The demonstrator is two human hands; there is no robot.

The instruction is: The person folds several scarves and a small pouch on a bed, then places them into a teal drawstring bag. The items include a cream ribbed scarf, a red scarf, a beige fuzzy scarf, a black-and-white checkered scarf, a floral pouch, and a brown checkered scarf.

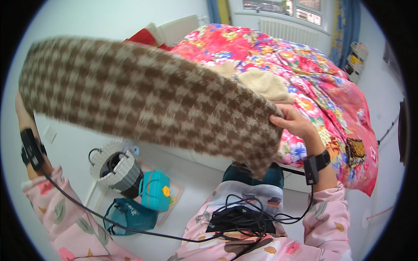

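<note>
A long brown and beige houndstooth scarf stretches through the air across my view. At its right end, my right hand pinches the edge between thumb and fingers. My left hand is raised at the far left, holding up the other end; its fingers are hidden behind the cloth. A loose corner of the fabric hangs below my right hand, over my legs. Behind the scarf, a cream fluffy item, possibly a hat, lies on the bed and is partly covered from sight.
A bed with a floral quilt stands ahead. On the floor at left are a woven basket, a teal case and a dark teal bin. Black cables run from both wrist devices to a pouch at my waist.
</note>
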